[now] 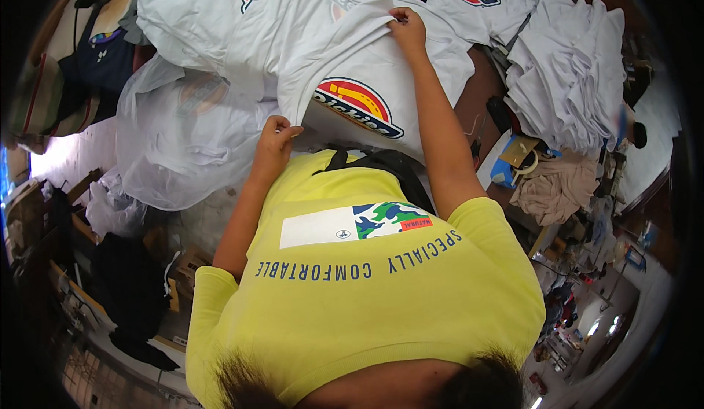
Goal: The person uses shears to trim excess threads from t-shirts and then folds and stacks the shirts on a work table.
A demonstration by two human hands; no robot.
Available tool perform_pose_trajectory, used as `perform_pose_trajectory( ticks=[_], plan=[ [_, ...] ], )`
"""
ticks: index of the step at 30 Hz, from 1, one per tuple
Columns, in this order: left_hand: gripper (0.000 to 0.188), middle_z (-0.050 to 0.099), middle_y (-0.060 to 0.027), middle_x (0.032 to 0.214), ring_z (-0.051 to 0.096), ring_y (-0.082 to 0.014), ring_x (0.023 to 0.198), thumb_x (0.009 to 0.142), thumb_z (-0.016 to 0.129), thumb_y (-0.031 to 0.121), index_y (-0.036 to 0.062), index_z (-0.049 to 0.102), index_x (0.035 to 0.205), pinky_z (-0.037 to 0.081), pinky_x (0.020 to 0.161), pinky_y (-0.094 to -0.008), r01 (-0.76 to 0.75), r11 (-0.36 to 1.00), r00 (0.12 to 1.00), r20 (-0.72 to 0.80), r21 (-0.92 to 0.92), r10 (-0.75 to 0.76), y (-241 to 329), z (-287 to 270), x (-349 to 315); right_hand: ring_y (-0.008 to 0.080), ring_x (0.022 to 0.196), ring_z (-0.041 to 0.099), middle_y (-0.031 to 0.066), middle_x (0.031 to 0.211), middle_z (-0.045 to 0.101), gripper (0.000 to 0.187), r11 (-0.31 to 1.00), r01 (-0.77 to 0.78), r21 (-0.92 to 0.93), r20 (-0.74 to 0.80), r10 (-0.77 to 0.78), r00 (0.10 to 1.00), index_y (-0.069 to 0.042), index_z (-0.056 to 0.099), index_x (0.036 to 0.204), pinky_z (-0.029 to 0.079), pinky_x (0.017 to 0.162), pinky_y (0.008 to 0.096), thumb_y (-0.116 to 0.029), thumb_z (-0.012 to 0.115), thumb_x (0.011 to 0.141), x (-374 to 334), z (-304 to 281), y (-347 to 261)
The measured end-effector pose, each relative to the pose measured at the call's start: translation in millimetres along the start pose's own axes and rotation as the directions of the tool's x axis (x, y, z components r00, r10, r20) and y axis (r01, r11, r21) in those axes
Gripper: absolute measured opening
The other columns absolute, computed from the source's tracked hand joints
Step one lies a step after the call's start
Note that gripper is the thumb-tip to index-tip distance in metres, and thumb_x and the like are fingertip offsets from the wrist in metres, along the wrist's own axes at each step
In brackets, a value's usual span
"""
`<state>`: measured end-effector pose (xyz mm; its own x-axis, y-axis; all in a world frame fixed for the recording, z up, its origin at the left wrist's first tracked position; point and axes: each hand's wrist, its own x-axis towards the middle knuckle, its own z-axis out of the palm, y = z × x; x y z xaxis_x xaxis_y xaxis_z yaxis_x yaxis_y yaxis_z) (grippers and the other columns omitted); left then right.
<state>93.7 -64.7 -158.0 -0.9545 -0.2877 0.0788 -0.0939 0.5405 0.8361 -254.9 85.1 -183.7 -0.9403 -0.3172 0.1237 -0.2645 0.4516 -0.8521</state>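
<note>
A white T-shirt (312, 61) is pulled up between my two hands, its edge stretched slantwise from near my waist toward the far right. My left hand (277, 144), close to my body, pinches the near end of that edge. Farther off, my right hand (408, 34) grips the far end between thumb and fingers. Under the raised cloth shows a large red, yellow and dark-blue printed logo (356, 107) on white fabric. More white T-shirts (187, 17) with similar prints lie spread and overlapping beyond my hands.
On the right stands a tall stack of folded white garments (565, 72), with a tape roll (526, 163) and a crumpled beige cloth (561, 185) nearer me. A clear plastic bag (183, 138) with white garments sits at the left. Dark cloth (128, 292) hangs at the lower left.
</note>
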Motion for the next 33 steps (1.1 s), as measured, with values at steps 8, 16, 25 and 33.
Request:
perform_pose_trajectory(
  ticks=[8,16,25,33],
  plan=[
    [0.033,0.052,-0.0135,0.104,0.055,-0.0261,0.085,0.066,0.057,-0.012,0.0074,0.065,0.092,0.048,0.07,-0.0326,0.041,0.998,0.994,-0.107,0.055,-0.035,3.0,7.9,-6.8,0.006,0.065,0.054,0.0017,0.08,0.058,0.024,0.972,-0.071,0.222,0.106,0.048,0.993,-0.002,0.06,0.097,0.046,0.059,0.0187,-0.002,0.065,0.073,-2.2,-11.2,-1.3],
    [0.03,0.058,-0.0134,0.095,0.057,-0.0282,0.089,0.069,0.057,-0.008,0.0057,0.064,0.095,0.048,0.075,-0.0346,0.049,0.989,0.999,0.005,0.139,-0.05,-5.9,11.6,-14.7,0.01,0.062,0.056,0.0044,0.08,0.056,0.019,0.806,-0.214,0.552,0.06,0.218,0.974,0.001,0.056,0.097,0.05,0.055,0.0209,0.002,0.058,0.077,-2.7,-19.1,6.4],
    [0.018,0.058,-0.0092,0.09,0.057,-0.0217,0.079,0.073,0.057,-0.006,0.0021,0.061,0.089,0.046,0.067,-0.0312,-0.054,0.995,0.997,0.055,0.086,0.05,1.0,-0.1,-8.8,0.012,0.06,0.057,0.0078,0.085,0.059,0.023,0.884,-0.323,0.338,0.106,0.306,0.946,0.0,0.055,0.101,0.049,0.052,0.0216,-0.002,0.057,0.079,-0.6,-23.2,-7.2],
    [0.019,0.057,-0.0025,0.09,0.053,-0.0082,0.078,0.083,0.059,0.004,0.0055,0.053,0.101,0.042,0.069,-0.0213,0.199,0.795,0.824,-0.341,-0.573,-0.452,-72.9,-76.1,29.5,0.0205,0.111,0.048,0.0128,0.128,0.042,0.058,0.766,-0.117,0.633,0.342,-0.141,0.929,-0.009,0.035,0.133,0.039,0.093,0.0305,-0.019,0.062,0.082,-10.4,-34.9,-120.2]
  ],
)
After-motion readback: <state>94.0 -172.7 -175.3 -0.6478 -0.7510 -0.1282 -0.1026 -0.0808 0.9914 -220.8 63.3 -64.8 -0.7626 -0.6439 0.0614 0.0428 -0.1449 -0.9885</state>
